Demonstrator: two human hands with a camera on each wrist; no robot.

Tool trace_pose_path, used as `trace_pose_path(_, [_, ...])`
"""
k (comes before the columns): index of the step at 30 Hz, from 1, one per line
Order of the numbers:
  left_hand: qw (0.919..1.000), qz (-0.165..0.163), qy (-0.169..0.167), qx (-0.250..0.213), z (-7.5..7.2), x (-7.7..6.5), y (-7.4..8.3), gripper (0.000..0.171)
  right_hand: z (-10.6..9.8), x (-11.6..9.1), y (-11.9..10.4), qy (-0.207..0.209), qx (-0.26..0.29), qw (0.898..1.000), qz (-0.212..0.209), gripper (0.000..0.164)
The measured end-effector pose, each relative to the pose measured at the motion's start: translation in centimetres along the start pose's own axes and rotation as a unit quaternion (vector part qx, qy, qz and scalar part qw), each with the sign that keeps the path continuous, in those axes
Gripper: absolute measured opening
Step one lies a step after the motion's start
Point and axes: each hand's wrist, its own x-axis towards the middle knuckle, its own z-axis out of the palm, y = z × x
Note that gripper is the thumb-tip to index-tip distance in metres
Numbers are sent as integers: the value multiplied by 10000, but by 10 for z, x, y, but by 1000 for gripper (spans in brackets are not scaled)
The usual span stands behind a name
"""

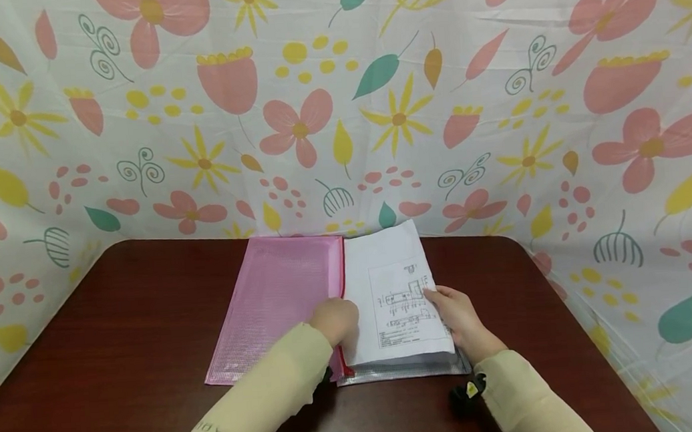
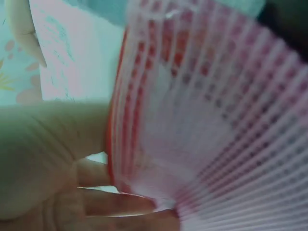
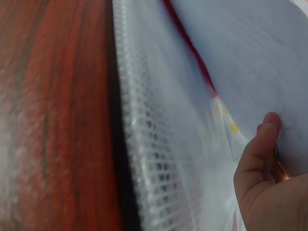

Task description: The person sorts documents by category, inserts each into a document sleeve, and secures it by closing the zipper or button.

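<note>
Just left of the paper [image 1: 390, 296], a pink bag [image 1: 282, 301] with a red edge [image 1: 343, 266] down its side. On that red edge, by the near part of the paper's left side, the left hand [image 1: 334, 318], bent round the bag's edge and gripping it, thumb tip lost behind the mesh. Next, the paper, with a line drawing on top, long way running near to far, almost in line with the red edge. Most important for any move, it seems: that side-by-side lie of paper and red edge. Hard to tell, for the paper's left side, in or out of the pink bag. On the paper's right side, the right hand [image 1: 462, 321], closed in a pinch on it, thumb on top; so nearest to the paper, and with the clear hold. Maybe in the way: the left hand, right between bag and paper, and the bendy paper itself, easy to crumple. Around, far left of the paper, brown table [image 1: 119, 339]; near and left, left sleeve [image 1: 262, 389]; poking out from under the paper's near end, a clear bag [image 1: 405, 370]; behind the paper, flowery cloth [image 1: 338, 109]; near and right, a black band [image 1: 464, 405] beside the right sleeve [image 1: 527, 397].
</note>
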Motion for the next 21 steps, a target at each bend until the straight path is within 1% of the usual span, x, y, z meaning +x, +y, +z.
trace_pose_path(3, [9971,-27,513,-562,6,3,-6,54,-1,-2,2,-67,-55,9999,54,49])
trace_pose_path(4, [9947,-48,695,-757,8,4,-9,52,-1,-2,2,-94,-95,9999,66,49])
trace_pose_path(5, [9917,-82,849,-960,9,5,-12,47,-2,-1,3,-124,-134,9998,81,49])
trace_pose_path(7, [9863,-167,1095,-1219,10,6,-18,27,-3,-1,3,-162,-343,9993,52,49])
trace_pose_path(9, [9813,-287,1232,-1453,9,7,-23,12,-4,0,3,-161,-688,9975,-19,48])
trace_pose_path(10, [9786,-344,1281,-1572,9,7,-25,11,-5,0,3,-178,-880,9959,-84,48])
trace_pose_path(12, [9756,-491,1296,-1706,8,8,-27,16,-6,0,1,-179,-1180,9926,-202,48])
trace_pose_path(14, [9726,-609,1283,-1841,8,8,-28,18,-7,-1,0,-106,-1300,9911,-286,47])
trace_pose_path(16, [9697,-694,1279,-1963,8,8,-28,21,-7,-2,-3,-34,-1176,9925,-337,45])
trace_pose_path(19, [9650,-802,1356,-2096,8,7,-28,23,-7,-3,-6,60,-752,9965,-353,44])
trace_pose_path(21, [9617,-869,1421,-2175,9,6,-28,24,-7,-4,-7,13,-465,9984,-336,44])
